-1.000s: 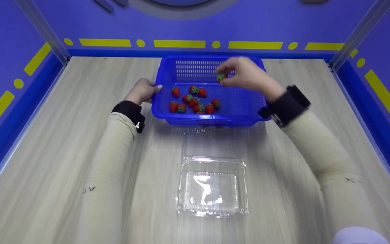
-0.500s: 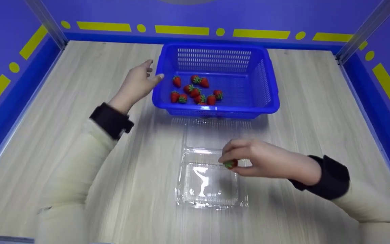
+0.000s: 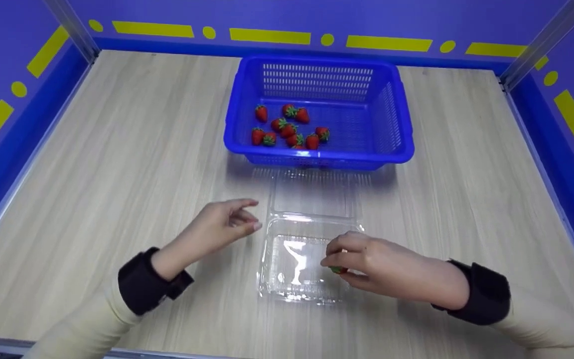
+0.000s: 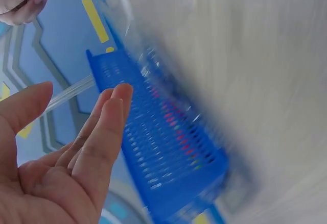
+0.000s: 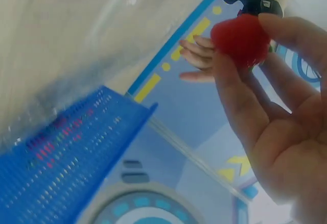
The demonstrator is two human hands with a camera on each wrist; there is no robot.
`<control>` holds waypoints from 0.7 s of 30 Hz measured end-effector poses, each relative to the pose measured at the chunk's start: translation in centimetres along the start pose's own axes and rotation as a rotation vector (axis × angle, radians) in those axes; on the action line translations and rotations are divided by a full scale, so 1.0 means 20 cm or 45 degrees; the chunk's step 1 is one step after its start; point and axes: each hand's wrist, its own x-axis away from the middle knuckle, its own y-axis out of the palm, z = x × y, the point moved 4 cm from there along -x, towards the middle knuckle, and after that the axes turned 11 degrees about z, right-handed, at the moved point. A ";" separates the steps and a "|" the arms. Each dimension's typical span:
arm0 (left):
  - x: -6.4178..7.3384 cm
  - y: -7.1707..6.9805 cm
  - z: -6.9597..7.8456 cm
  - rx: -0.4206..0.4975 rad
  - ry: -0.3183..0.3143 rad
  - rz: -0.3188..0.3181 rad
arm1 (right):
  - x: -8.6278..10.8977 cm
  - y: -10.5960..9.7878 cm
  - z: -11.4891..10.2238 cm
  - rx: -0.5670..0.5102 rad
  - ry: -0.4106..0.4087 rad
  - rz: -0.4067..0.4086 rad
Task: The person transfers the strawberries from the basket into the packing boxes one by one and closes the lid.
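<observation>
My right hand (image 3: 374, 267) pinches a strawberry (image 5: 241, 40) between thumb and fingers, over the right side of a clear plastic clamshell box (image 3: 287, 291). In the head view the fingers hide most of that berry, and only its green leaves show. To the left of the box hovers my left hand (image 3: 217, 227), fingers relaxed and parted, holding nothing. Its palm and loose fingers show in the left wrist view. Several more strawberries (image 3: 288, 130) lie in the left half of a blue plastic basket (image 3: 404, 124) behind the box.
The box's lid (image 3: 312, 194) lies opened back towards the basket, its far edge close to the basket's front. A wooden tabletop (image 3: 132, 164) carries everything. Blue panels (image 3: 287, 15) with yellow marks enclose the back and sides.
My right hand has carried the strawberry from the basket forward and down to the box. The left hand has let go of the basket's left rim and come down beside the box.
</observation>
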 end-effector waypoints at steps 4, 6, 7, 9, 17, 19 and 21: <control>0.04 0.08 -0.10 0.106 -0.124 -0.094 | 0.03 0.06 0.00 0.004 0.043 -0.033; 0.05 0.12 -0.15 0.176 -0.170 -0.152 | 0.04 0.09 0.01 -0.007 0.064 -0.050; 0.05 0.14 -0.16 0.215 -0.185 -0.179 | 0.04 0.10 0.01 -0.012 0.072 -0.055; 0.05 0.17 -0.19 0.286 -0.217 -0.221 | 0.05 0.13 0.02 -0.011 0.074 -0.050; 0.07 0.25 -0.23 0.481 -0.310 -0.346 | 0.08 0.21 0.07 0.024 0.032 0.016; 0.07 0.27 -0.23 0.537 -0.344 -0.355 | 0.09 0.22 0.08 0.021 0.033 0.021; 0.08 0.28 -0.23 0.583 -0.375 -0.352 | 0.10 0.22 0.09 0.012 0.045 0.017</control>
